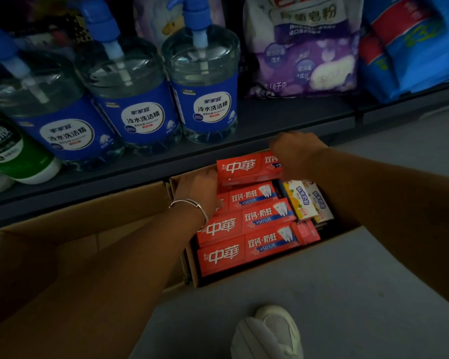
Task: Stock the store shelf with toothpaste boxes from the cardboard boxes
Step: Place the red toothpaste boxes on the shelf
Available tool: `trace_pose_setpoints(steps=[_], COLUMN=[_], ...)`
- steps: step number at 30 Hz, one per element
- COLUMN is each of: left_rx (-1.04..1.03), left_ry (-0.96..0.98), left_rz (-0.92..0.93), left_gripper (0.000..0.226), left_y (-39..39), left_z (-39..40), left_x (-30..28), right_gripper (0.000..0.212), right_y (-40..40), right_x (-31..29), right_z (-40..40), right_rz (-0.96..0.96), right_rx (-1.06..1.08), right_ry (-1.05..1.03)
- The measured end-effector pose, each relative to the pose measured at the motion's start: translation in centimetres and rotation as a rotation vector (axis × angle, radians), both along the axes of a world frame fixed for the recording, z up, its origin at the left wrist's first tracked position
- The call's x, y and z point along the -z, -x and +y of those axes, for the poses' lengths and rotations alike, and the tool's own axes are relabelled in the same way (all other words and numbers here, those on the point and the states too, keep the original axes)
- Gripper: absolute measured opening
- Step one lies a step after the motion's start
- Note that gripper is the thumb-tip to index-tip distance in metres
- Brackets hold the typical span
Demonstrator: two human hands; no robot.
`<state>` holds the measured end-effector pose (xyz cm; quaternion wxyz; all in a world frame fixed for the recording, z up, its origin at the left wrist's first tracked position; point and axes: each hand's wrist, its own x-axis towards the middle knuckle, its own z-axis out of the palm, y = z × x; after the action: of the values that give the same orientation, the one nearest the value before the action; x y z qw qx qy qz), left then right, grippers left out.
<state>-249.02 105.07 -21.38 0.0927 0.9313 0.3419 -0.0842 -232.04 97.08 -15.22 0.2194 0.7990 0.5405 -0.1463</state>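
Floor (360, 294) fills the near part of my view, a plain grey surface in dim light, with a white shoe (270, 332) at the bottom edge. On it sit two cardboard boxes side by side: an open brown box (49, 250) on my left, its inside mostly hidden by my forearm, and the toothpaste carton (244, 277) just right of it, packed with red toothpaste boxes (246, 247) lying flat in rows. A few yellow and white boxes (306, 200) stand at the carton's right end. My left hand (196, 190), with a silver bangle (192, 207) on the wrist, reaches into the carton's far left corner; its fingers press against the left end of the raised red box (246, 167), though I cannot tell how far they curl. My right hand (296, 149) comes over the far rim and covers that same box's right end; the fingers point down and away from me, so I cannot tell whether they are closed around it. The box sits tilted above the others, between both hands. Beyond the carton runs the dark shelf (270, 117), carrying three clear pump bottles (205, 99) with blue labels, a green bottle (18, 156) at far left, a purple bag (303, 53), and a blue pack (410, 47) at far right.
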Motion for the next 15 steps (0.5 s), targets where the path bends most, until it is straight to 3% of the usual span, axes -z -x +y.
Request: trace_pose_setpoints(steps=[7,15], left_rx=[0.014,0.0], left_ry=[0.142,0.311], left_rz=[0.264,0.237], left_gripper=[0.049,0.035], left_y=[-0.9,-1.2], left_z=[0.7,1.1], left_x=[0.9,0.5], right_gripper=[0.063,0.076], right_y=[-0.4,0.1], right_x=[0.0,0.7], right_z=[0.0,0.4], right_rz=[0.057,0.09], right_rx=[-0.009,-0.039], right_ry=[-0.045,-0.1])
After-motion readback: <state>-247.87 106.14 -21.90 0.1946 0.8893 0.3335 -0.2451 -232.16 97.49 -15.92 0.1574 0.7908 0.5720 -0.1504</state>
